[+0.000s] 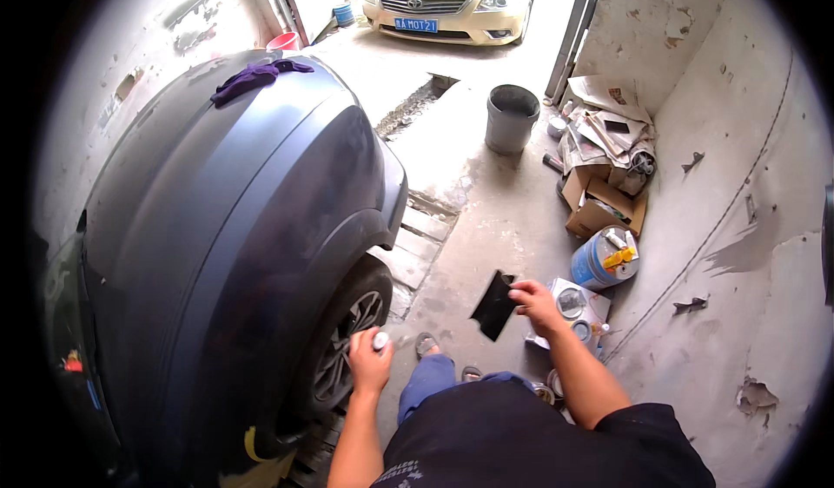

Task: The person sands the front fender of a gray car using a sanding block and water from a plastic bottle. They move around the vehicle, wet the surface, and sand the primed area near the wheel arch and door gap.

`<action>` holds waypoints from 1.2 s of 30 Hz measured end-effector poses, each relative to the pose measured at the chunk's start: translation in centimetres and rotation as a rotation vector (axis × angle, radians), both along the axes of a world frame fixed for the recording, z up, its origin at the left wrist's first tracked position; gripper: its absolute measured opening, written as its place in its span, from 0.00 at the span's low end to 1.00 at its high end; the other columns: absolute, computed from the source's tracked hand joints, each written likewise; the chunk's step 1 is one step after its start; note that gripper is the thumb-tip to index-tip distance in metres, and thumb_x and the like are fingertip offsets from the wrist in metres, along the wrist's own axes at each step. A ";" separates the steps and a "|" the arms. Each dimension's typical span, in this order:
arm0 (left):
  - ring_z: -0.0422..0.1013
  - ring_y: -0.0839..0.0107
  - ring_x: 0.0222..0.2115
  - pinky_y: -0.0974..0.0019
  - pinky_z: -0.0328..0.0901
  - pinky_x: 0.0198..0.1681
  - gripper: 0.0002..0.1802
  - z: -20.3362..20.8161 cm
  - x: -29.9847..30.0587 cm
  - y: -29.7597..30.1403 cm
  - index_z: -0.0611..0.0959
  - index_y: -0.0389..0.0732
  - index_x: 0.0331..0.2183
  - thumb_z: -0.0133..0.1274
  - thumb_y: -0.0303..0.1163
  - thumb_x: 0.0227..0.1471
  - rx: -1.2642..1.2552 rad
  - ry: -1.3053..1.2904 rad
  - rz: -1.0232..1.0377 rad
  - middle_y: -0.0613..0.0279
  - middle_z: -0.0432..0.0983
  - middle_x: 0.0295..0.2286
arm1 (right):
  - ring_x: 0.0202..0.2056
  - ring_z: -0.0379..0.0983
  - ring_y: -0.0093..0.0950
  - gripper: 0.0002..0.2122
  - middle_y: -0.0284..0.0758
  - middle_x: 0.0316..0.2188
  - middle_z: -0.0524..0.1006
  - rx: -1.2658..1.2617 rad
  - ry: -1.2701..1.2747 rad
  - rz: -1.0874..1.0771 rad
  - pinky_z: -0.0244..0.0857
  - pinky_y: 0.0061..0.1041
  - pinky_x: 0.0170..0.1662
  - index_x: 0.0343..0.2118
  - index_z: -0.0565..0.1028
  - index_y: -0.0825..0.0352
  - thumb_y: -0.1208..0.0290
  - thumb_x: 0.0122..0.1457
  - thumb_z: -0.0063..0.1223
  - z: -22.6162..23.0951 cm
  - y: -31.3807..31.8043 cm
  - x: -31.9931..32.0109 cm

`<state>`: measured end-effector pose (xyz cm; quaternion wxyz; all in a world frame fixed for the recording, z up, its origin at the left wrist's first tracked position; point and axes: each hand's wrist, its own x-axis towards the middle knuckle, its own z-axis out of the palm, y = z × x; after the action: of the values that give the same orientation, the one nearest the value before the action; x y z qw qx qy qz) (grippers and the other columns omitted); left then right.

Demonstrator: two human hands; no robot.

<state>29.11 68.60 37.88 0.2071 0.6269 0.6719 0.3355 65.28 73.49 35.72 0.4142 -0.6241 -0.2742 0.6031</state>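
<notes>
Black plate (493,307) is between the 2 hands, to the right of the car (217,219) and its wheel (341,346). Seen against that wheel, the left hand (368,368) is wrapped around a small white-ended object (380,340). The plate's long axis slants from lower left to upper right; the right hand (537,306), the nearer of the 2, pinches its right edge.
</notes>
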 end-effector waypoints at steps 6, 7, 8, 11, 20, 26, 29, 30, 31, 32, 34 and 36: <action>0.73 0.56 0.34 0.61 0.69 0.37 0.19 0.1 4.8 14.0 0.78 0.36 0.40 0.61 0.28 0.43 0.035 -0.069 -0.288 0.50 0.73 0.36 | 0.31 0.69 0.18 0.08 0.26 0.31 0.73 0.055 0.011 -0.327 0.64 0.20 0.29 0.38 0.74 0.62 0.72 0.55 0.57 1.1 3.4 5.9; 0.73 0.60 0.32 0.64 0.70 0.34 0.19 -0.4 5.5 16.3 0.79 0.35 0.40 0.61 0.28 0.44 0.075 -0.049 -0.341 0.51 0.73 0.35 | 0.30 0.69 0.18 0.07 0.25 0.30 0.74 0.077 0.006 -0.392 0.64 0.20 0.29 0.38 0.74 0.62 0.73 0.56 0.56 1.3 4.1 6.6; 0.73 0.60 0.31 0.64 0.70 0.34 0.19 -0.2 6.8 18.5 0.78 0.36 0.41 0.61 0.29 0.44 0.069 -0.041 -0.406 0.51 0.72 0.35 | 0.29 0.69 0.17 0.07 0.24 0.30 0.74 0.065 0.004 -0.431 0.64 0.19 0.29 0.38 0.74 0.61 0.73 0.56 0.56 1.4 4.6 7.4; 0.73 0.59 0.32 0.64 0.70 0.34 0.20 -0.6 10.5 24.7 0.77 0.37 0.42 0.61 0.29 0.45 0.094 -0.019 -0.527 0.51 0.73 0.36 | 0.27 0.70 0.16 0.06 0.23 0.29 0.75 0.041 0.007 -0.524 0.64 0.17 0.26 0.37 0.74 0.59 0.72 0.57 0.55 0.1 6.4 10.0; 0.71 0.51 0.40 0.57 0.67 0.44 0.19 -0.7 22.9 40.3 0.76 0.36 0.43 0.59 0.27 0.46 0.097 0.016 -0.532 0.48 0.73 0.39 | 0.24 0.65 0.14 0.06 0.19 0.24 0.72 -0.026 0.128 -0.592 0.61 0.19 0.27 0.36 0.72 0.55 0.71 0.57 0.55 -5.6 21.1 21.8; 0.69 0.49 0.41 0.54 0.65 0.46 0.19 1.7 29.0 49.4 0.75 0.36 0.43 0.56 0.27 0.46 0.112 0.047 -0.472 0.48 0.73 0.38 | 0.28 0.66 0.16 0.07 0.21 0.26 0.71 -0.041 -0.029 -0.374 0.63 0.23 0.33 0.39 0.73 0.56 0.68 0.57 0.55 -4.0 35.1 29.2; 0.69 0.49 0.42 0.54 0.65 0.46 0.19 2.2 31.2 53.8 0.76 0.36 0.42 0.57 0.26 0.44 0.067 0.008 -0.417 0.49 0.73 0.39 | 0.36 0.69 0.23 0.10 0.28 0.34 0.72 0.020 -0.037 -0.347 0.68 0.26 0.37 0.41 0.73 0.62 0.71 0.56 0.57 -3.8 42.1 31.7; 0.70 0.49 0.42 0.55 0.65 0.46 0.19 1.9 31.3 55.3 0.76 0.36 0.42 0.57 0.26 0.44 0.051 -0.009 -0.393 0.49 0.73 0.39 | 0.37 0.70 0.23 0.11 0.29 0.34 0.73 0.030 -0.024 -0.343 0.69 0.28 0.38 0.40 0.73 0.64 0.72 0.55 0.58 -3.5 44.6 31.6; 0.70 0.50 0.42 0.55 0.65 0.46 0.20 1.3 31.6 56.9 0.76 0.36 0.42 0.57 0.25 0.44 0.037 -0.033 -0.371 0.49 0.73 0.39 | 0.35 0.71 0.23 0.10 0.30 0.33 0.73 0.042 -0.003 -0.327 0.70 0.27 0.37 0.39 0.73 0.65 0.74 0.54 0.59 -3.5 46.8 31.9; 0.70 0.50 0.42 0.55 0.66 0.46 0.20 0.6 32.0 58.7 0.76 0.36 0.43 0.57 0.25 0.44 0.060 -0.015 -0.373 0.49 0.73 0.39 | 0.33 0.72 0.22 0.10 0.29 0.32 0.74 0.025 -0.010 -0.343 0.71 0.26 0.36 0.39 0.73 0.65 0.75 0.54 0.58 -3.4 49.1 32.1; 0.70 0.50 0.42 0.55 0.66 0.46 0.20 -0.5 32.9 62.8 0.76 0.35 0.43 0.57 0.25 0.45 0.058 -0.051 -0.375 0.48 0.73 0.39 | 0.32 0.72 0.21 0.08 0.29 0.31 0.74 0.041 -0.034 -0.354 0.71 0.24 0.35 0.37 0.73 0.65 0.76 0.55 0.57 -3.7 53.5 33.0; 0.70 0.50 0.42 0.55 0.66 0.46 0.19 -1.4 33.9 66.9 0.76 0.35 0.43 0.57 0.25 0.45 0.076 -0.067 -0.355 0.48 0.73 0.40 | 0.31 0.71 0.20 0.07 0.29 0.31 0.73 0.034 -0.070 -0.353 0.71 0.24 0.36 0.37 0.72 0.65 0.77 0.55 0.56 -3.8 57.6 33.7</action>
<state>63.02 135.49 36.49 0.2614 0.7316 0.5303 0.3395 98.94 131.13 31.94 0.5142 -0.6761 -0.1847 0.4943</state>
